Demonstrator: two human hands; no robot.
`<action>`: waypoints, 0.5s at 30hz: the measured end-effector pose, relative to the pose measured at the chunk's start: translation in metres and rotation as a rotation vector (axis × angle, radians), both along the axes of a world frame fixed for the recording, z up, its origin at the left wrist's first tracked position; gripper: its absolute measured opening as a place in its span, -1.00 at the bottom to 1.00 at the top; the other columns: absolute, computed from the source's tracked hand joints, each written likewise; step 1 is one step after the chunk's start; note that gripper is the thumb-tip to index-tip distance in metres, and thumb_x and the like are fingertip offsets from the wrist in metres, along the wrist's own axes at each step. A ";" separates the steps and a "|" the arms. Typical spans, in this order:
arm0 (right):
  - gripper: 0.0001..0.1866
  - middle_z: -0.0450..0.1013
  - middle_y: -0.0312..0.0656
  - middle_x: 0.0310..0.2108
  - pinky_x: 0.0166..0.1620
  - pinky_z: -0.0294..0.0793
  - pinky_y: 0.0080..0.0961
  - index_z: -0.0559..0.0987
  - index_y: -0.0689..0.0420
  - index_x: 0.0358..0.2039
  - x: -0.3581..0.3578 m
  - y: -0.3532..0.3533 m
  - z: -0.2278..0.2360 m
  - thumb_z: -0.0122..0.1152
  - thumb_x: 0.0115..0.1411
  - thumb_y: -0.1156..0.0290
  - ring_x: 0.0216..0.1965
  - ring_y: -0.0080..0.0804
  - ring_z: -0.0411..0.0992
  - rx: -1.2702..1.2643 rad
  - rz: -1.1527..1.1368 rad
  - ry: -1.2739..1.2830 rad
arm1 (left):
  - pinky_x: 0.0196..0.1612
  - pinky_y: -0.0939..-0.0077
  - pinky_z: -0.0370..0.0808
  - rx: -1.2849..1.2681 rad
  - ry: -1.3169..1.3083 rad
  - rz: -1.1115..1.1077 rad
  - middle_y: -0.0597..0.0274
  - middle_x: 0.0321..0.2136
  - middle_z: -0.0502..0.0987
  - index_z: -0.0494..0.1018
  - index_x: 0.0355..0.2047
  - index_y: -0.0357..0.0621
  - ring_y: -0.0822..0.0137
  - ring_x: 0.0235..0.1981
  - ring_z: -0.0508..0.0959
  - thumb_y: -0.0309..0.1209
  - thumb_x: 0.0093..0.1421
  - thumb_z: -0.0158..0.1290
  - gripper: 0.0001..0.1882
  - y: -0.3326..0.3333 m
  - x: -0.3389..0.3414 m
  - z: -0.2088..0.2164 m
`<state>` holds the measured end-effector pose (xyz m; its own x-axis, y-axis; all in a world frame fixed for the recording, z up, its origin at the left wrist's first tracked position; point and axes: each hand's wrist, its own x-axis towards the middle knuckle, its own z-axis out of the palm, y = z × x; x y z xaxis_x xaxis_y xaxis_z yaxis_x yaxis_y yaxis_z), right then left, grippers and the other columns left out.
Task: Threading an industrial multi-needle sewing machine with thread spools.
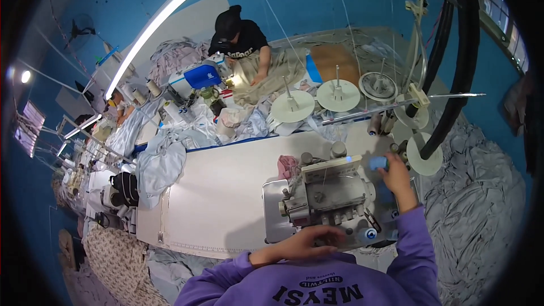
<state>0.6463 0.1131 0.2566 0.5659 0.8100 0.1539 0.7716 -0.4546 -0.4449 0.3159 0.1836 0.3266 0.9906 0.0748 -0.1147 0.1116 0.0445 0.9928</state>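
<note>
My right hand (396,177) is closed on a small light-blue thread spool (378,162), slightly blurred, at the right end of an overlock sewing machine (339,195). My left hand (316,242) hovers at the machine's near side, its fingers loosely bent and apart, with nothing in them. Close to its fingertips, a blue-and-white round spool (370,234) stands by the machine's near right corner. A crumpled pink cloth (288,166) lies behind the machine's left part.
White thread-stand discs (292,106) and a metal rod (396,107) reach across behind the machine. Thick black hoses (447,73) hang at right. Grey fabric (479,192) is heaped beside the white table (221,192). Across it, a person (241,39) works at another sewing machine (195,76).
</note>
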 end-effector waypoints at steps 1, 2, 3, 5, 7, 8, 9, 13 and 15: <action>-0.51 0.47 0.08 -0.24 -0.13 0.43 -0.16 0.48 0.14 -0.09 -0.004 -0.016 0.010 0.34 -0.10 0.39 -0.19 0.09 0.44 0.182 -0.035 0.025 | 0.02 0.48 0.41 0.052 -0.028 -0.008 0.19 -0.06 0.48 0.35 0.07 -0.20 0.40 -0.04 0.47 -0.35 0.22 0.10 -0.57 0.003 0.001 0.004; -0.51 0.47 0.08 -0.24 -0.13 0.43 -0.16 0.48 0.14 -0.09 -0.010 -0.035 0.022 0.34 -0.10 0.39 -0.19 0.09 0.44 0.177 -0.061 0.024 | -0.01 0.50 0.43 -0.007 -0.003 -0.011 0.19 -0.09 0.49 0.36 0.06 -0.23 0.41 -0.07 0.49 -0.41 0.22 0.08 -0.60 0.004 0.004 0.009; -0.53 0.49 0.04 -0.26 -0.20 0.45 -0.23 0.47 0.16 -0.09 -0.020 -0.053 0.039 0.34 -0.05 0.37 -0.26 -0.02 0.47 0.216 -0.094 0.016 | -0.01 0.50 0.43 -0.012 0.001 -0.039 0.19 -0.09 0.49 0.36 0.06 -0.23 0.41 -0.07 0.49 -0.41 0.22 0.08 -0.60 0.007 0.007 0.012; -0.55 0.50 0.00 -0.28 -0.26 0.47 -0.30 0.47 0.19 -0.09 -0.038 -0.089 0.058 0.35 -0.01 0.36 -0.33 -0.13 0.51 0.239 -0.196 -0.005 | -0.04 0.52 0.45 0.087 -0.021 -0.073 0.20 -0.13 0.51 0.36 0.04 -0.23 0.41 -0.10 0.50 -0.47 0.22 0.07 -0.63 0.010 0.017 0.018; -0.61 0.48 -0.15 -0.36 -0.40 0.46 -0.49 0.47 0.23 -0.13 -0.060 -0.122 0.069 0.31 0.10 0.29 -0.48 -0.43 0.48 0.391 -0.365 0.619 | -0.06 0.53 0.45 0.120 -0.054 -0.080 0.17 -0.16 0.51 0.38 0.00 -0.26 0.43 -0.12 0.50 -0.52 0.23 0.03 -0.68 0.011 0.028 0.031; -0.64 0.44 -0.25 -0.40 -0.50 0.42 -0.64 0.46 0.23 -0.14 -0.075 -0.135 0.079 0.26 0.16 0.26 -0.55 -0.61 0.41 0.537 -0.397 0.822 | -0.06 0.52 0.45 0.135 -0.082 -0.104 0.17 -0.14 0.50 0.37 0.00 -0.26 0.42 -0.13 0.51 -0.52 0.24 0.03 -0.68 0.011 0.034 0.033; -0.65 0.44 -0.24 -0.43 -0.47 0.43 -0.64 0.46 0.24 -0.14 -0.087 -0.146 0.084 0.23 0.18 0.26 -0.55 -0.57 0.42 0.632 -0.421 0.886 | -0.07 0.52 0.45 0.151 -0.112 -0.126 0.17 -0.12 0.49 0.37 0.00 -0.26 0.42 -0.15 0.51 -0.53 0.24 0.02 -0.69 0.009 0.039 0.034; -0.65 0.45 -0.22 -0.42 -0.45 0.43 -0.65 0.46 0.26 -0.15 -0.123 -0.190 0.095 0.17 0.21 0.23 -0.56 -0.56 0.43 0.751 -0.520 0.973 | -0.03 0.45 0.44 0.157 -0.155 -0.099 0.14 0.06 0.34 0.32 0.06 -0.21 0.35 -0.01 0.43 -0.51 0.19 0.07 -0.60 -0.015 0.069 0.037; -0.64 0.45 -0.22 -0.43 -0.44 0.42 -0.65 0.46 0.26 -0.15 -0.139 -0.203 0.102 0.16 0.22 0.21 -0.56 -0.55 0.43 0.794 -0.537 0.978 | -0.07 0.46 0.49 0.274 -0.329 -0.154 0.05 0.10 0.26 0.24 0.13 -0.20 0.25 0.00 0.44 -0.50 0.12 0.16 -0.44 -0.029 0.084 0.028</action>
